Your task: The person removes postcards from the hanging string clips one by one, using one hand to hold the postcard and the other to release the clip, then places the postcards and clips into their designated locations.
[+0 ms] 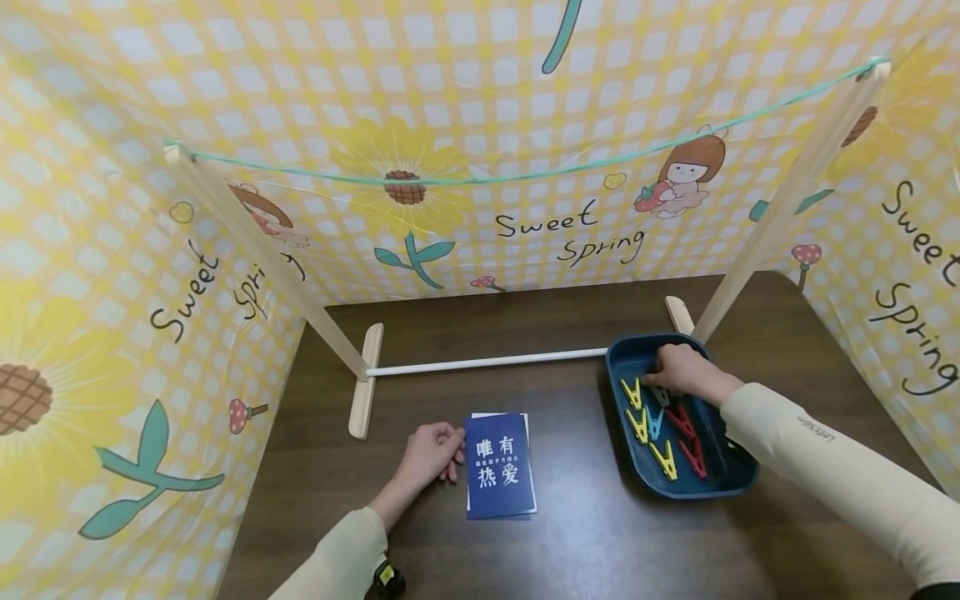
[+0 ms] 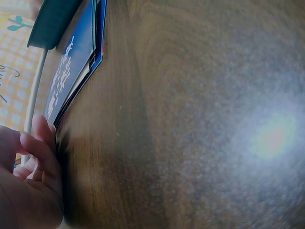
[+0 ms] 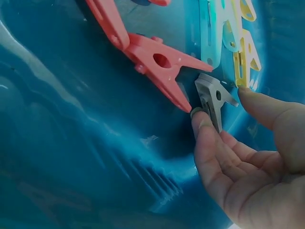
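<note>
My right hand [image 1: 684, 371] reaches into a dark blue plastic tray [image 1: 637, 481]. In the right wrist view, its thumb and fingers lie spread on either side of a grey clothespin [image 3: 215, 98], with the fingertips close against one leg. Red clothespins [image 3: 159, 64], pale blue clothespins [image 3: 212, 38] and yellow clothespins [image 3: 244, 62] lie around it. On the table, my left hand [image 1: 429, 454] rests beside the left edge of a small stack of dark blue cards [image 1: 501, 496] with white characters. Its fingers are loosely bent near the cards' edge; nothing is visibly gripped.
Behind the cards stands a wooden frame with a left post [image 1: 262, 258], a right post [image 1: 787, 208] and a white bottom rod [image 1: 487, 362]. A green cord [image 1: 517, 176] sags between the post tops. A yellow checked cloth [image 1: 450, 83] surrounds the brown table [image 1: 570, 550].
</note>
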### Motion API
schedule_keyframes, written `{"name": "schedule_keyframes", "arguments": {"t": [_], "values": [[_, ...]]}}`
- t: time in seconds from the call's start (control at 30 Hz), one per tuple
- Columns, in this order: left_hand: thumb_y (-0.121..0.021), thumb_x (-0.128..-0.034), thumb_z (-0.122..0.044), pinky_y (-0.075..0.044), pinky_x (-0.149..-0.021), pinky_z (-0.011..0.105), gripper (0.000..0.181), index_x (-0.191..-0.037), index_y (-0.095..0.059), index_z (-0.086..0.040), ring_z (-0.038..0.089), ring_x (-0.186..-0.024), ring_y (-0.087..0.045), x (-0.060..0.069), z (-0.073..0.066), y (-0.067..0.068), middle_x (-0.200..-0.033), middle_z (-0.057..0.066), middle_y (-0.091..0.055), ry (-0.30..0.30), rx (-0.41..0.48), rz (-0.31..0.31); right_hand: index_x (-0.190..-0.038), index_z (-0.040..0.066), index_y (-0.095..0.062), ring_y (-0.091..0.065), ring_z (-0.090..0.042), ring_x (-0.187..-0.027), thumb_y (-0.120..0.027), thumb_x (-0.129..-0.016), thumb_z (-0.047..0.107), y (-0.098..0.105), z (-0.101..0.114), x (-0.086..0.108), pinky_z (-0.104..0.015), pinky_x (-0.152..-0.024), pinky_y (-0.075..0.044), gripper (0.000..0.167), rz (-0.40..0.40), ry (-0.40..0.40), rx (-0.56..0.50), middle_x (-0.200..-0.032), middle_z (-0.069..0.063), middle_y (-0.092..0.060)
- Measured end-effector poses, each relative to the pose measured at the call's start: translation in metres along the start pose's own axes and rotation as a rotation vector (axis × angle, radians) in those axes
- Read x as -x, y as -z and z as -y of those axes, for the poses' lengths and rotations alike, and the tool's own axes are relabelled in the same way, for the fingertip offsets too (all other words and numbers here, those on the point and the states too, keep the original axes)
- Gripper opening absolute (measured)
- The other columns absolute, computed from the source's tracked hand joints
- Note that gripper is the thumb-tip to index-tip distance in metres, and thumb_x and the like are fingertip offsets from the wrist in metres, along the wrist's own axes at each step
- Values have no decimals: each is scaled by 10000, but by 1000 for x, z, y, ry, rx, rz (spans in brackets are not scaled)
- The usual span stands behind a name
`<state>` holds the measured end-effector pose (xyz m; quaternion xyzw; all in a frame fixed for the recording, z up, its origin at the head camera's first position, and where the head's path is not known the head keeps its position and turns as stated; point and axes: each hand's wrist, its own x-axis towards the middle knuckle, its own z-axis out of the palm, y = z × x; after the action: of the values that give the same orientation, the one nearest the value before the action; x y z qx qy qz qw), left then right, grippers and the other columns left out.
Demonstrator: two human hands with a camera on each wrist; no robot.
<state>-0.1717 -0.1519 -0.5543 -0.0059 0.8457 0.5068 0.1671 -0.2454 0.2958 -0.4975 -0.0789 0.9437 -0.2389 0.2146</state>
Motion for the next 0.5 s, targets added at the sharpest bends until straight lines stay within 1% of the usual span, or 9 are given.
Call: {"name": "schedule_keyframes", "arguments": {"t": [0.1, 0.2, 0.3, 0.4, 0.5], "values": [[-608, -1049, -152, -467, -405, 231, 269, -840, -677, 3, 106, -437, -621, 0, -1, 0, -644, 39, -686, 9, 20, 2, -810, 22, -603, -559, -139, -577, -716, -979, 249, 2, 0, 1, -268, -536, -445, 305, -21, 10, 22, -661, -29, -578], [-609, -1050, -148, -496, -431, 240, 267, -851, -678, 17, 128, -475, -655, 0, -5, 1, -657, 52, -694, 19, 36, 9, -895, -8, -591, -568, -156, -614, -709, -985, 257, 5, 1, 4, -285, -549, -459, 303, -38, 29, 33, -714, -55, -585], [-605, -1052, -147, -526, -455, 258, 269, -862, -676, 30, 145, -496, -670, 0, -9, 2, -667, 65, -699, 28, 50, 24, -941, -35, -606, -581, -169, -640, -702, -990, 250, 5, 1, 6, -303, -568, -478, 304, -54, 37, 36, -748, -75, -603], [-602, -1056, -158, -549, -474, 274, 277, -871, -675, 35, 155, -508, -675, 3, -11, 3, -672, 73, -697, 42, 50, 39, -968, -53, -631, -587, -177, -658, -700, -991, 234, 3, -1, 8, -320, -587, -493, 296, -97, 57, 45, -771, -86, -624], [-602, -1058, -160, -558, -480, 284, 277, -879, -679, 37, 160, -515, -676, 6, -13, 4, -675, 79, -695, 53, 39, 37, -982, -58, -662, -599, -175, -664, -689, -994, 212, 0, 0, 12, -329, -594, -507, 271, -144, 76, 31, -784, -85, -658]]}}
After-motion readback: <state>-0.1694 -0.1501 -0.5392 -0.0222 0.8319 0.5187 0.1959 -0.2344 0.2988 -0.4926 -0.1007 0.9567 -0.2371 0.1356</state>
